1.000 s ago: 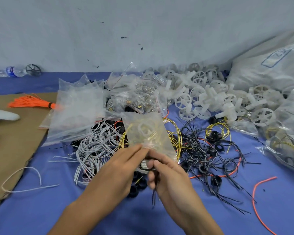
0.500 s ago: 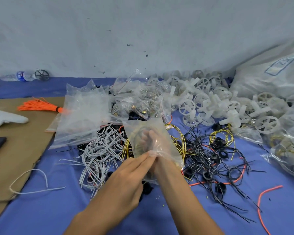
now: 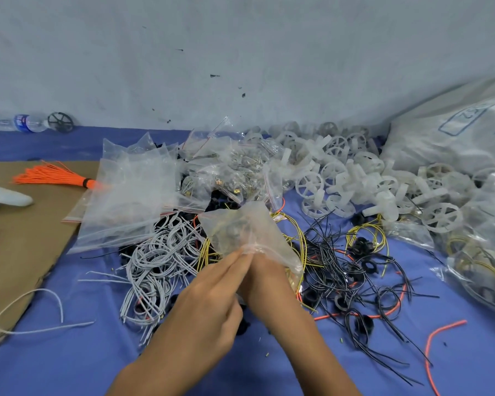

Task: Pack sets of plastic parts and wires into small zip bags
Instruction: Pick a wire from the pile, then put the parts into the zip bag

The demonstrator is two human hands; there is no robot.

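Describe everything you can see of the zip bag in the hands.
The zip bag is small and made of clear, thin, crinkled plastic. It is held tilted above the wires, with its mouth toward the person. Something yellowish shows faintly inside. The left hand pinches its gathered mouth. The right hand goes into the mouth, fingers hidden, and the bag's edge drapes over that hand.

wires (image 3: 160,264) left of zip bag (image 3: 240,230), wheels (image 3: 355,178) behind

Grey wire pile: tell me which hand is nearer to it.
Left. The left hand sits just right of the grey wire pile, pinching the zip bag; the right hand lies farther right, beyond the left one, fingers hidden in that bag.
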